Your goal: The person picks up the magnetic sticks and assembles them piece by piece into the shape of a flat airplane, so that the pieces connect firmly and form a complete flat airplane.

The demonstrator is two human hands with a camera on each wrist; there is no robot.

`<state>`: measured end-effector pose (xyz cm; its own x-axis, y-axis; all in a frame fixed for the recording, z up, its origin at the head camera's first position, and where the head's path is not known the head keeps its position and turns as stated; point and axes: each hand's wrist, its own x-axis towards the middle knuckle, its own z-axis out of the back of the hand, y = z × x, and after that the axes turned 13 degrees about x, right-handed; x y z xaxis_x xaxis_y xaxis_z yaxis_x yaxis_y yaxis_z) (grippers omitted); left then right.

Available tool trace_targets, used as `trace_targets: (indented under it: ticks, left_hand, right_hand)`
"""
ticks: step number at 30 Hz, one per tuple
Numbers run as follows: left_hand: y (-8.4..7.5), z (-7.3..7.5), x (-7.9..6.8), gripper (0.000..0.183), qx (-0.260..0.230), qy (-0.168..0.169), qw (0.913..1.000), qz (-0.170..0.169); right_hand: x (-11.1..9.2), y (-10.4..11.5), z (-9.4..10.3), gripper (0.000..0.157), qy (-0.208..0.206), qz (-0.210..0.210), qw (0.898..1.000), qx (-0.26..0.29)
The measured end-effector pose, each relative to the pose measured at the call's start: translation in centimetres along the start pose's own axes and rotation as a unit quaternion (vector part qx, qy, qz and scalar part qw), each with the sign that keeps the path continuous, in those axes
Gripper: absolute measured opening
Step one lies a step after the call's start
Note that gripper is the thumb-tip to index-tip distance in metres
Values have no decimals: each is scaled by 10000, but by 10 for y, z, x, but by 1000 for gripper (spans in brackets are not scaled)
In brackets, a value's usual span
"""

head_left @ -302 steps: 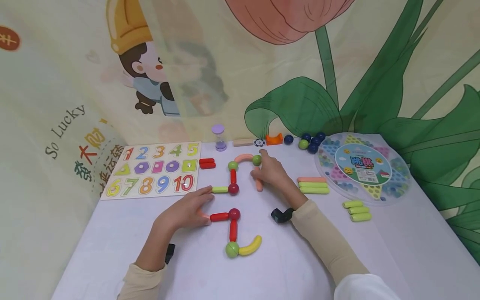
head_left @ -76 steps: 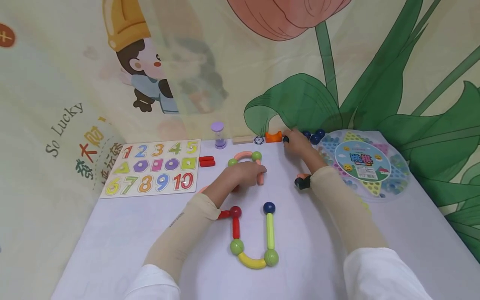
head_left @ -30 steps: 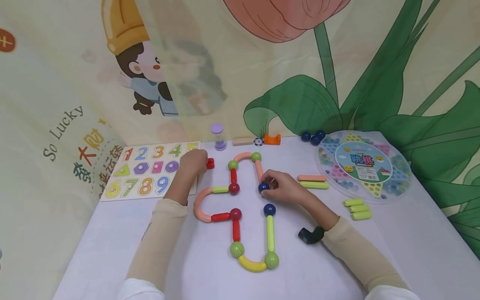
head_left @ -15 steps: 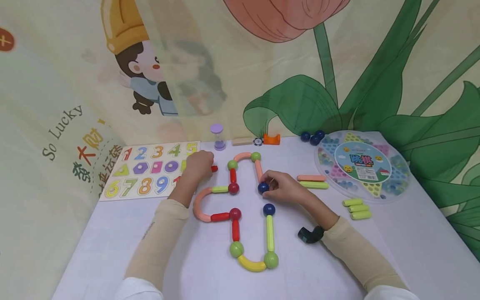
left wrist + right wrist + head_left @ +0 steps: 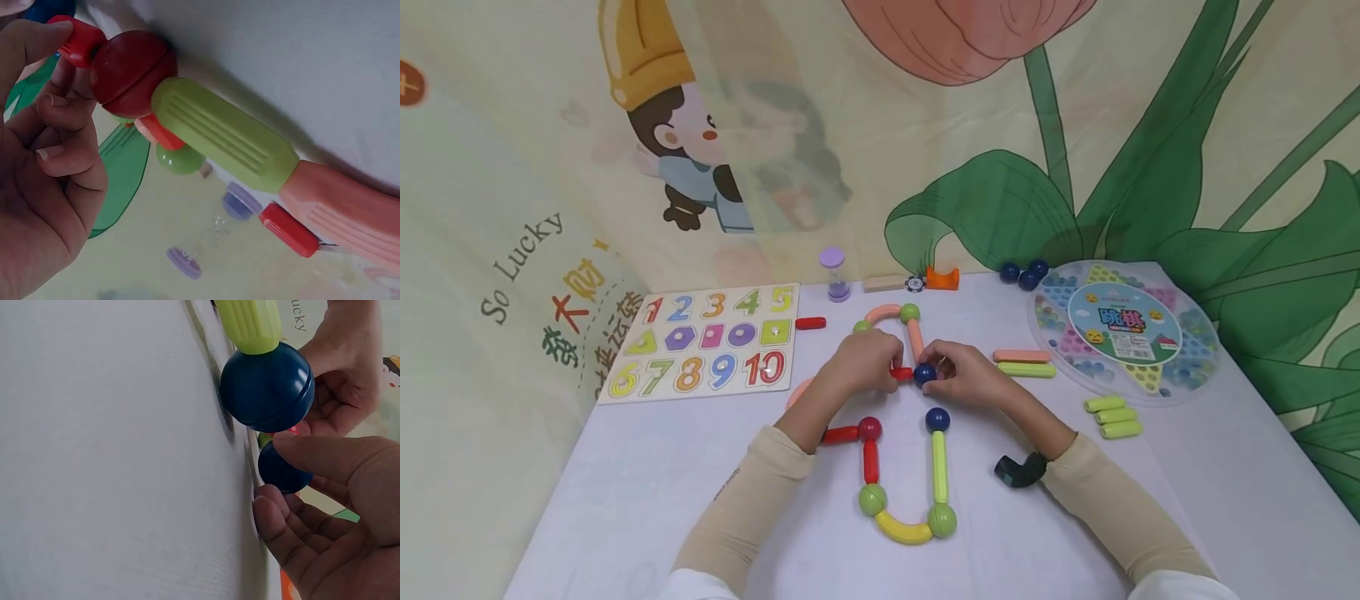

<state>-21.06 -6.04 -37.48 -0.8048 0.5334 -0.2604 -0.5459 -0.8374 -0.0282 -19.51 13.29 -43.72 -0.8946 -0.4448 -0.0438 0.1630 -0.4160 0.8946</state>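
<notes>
My left hand (image 5: 872, 363) pinches a short red magnetic rod (image 5: 81, 42) between thumb and fingers, its end right at a dark blue ball (image 5: 924, 376). That ball sits at the lower end of a straight pink rod (image 5: 915, 337), and my right hand (image 5: 967, 373) holds it between thumb and fingers. In the left wrist view, a red ball (image 5: 134, 75) joined to a light green rod (image 5: 225, 134) lies beside the red rod; in the head view my left hand hides it. Below, a second blue ball (image 5: 937, 419) tops a long green rod (image 5: 940, 467) in the outline with a yellow curved rod (image 5: 904, 529).
A number puzzle board (image 5: 700, 342) is at left, with a spare red rod (image 5: 810, 322) beside it. Rearward stand an hourglass (image 5: 833, 273) and an orange piece (image 5: 942, 278). Spare rods (image 5: 1025, 370), blue balls (image 5: 1028, 282) and a round game board (image 5: 1123, 325) lie to the right.
My left hand has taken one red rod from beside the puzzle board and brought it right to the blue ball. Earlier, my right hand brought that ball to the pink rod's end.
</notes>
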Motion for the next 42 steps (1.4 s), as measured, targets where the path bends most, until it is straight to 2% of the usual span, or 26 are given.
trace_targets:
  ticks: [4, 7, 11, 14, 17, 20, 28, 37, 39, 42]
  left_hand:
    - [-1, -5, 0, 17, -14, 3, 10000, 19]
    - [1, -5, -3, 20, 140, -161, 9997, 102]
    - [6, -4, -11, 31, 401, -174, 9970, 635]
    - [10, -6, -15, 35, 263, 9, 9958, 877]
    - [14, -9, -18, 32, -14, 117, 9961, 875]
    - [16, -11, -20, 31, -125, 86, 9962, 855]
    - [17, -11, -21, 32, -155, 3, 9962, 859]
    - [18, -9, -20, 32, -192, 76, 9964, 824]
    - [21, -7, -21, 37, -329, 179, 9958, 831]
    - [31, 2, -25, 47, -453, 283, 9927, 1077]
  right_hand:
    - [0, -1, 0, 35, -24, 44, 10000, 42]
    - [0, -1, -1, 34, -41, 131, 9999, 49]
    - [0, -2, -1, 34, -46, 182, 9998, 32]
    - [-1, -2, -2, 34, -87, 155, 9998, 11]
    - [-1, -2, -2, 34, -125, 122, 9998, 3]
    - [0, -2, -3, 33, -176, 121, 9998, 11]
    - [2, 0, -7, 34, -482, 8, 9988, -70]
    - [5, 1, -9, 36, -764, -186, 9966, -226]
    - [4, 2, -8, 40, -718, -319, 9966, -242]
    - [0, 5, -3, 42, -493, -727, 9957, -296]
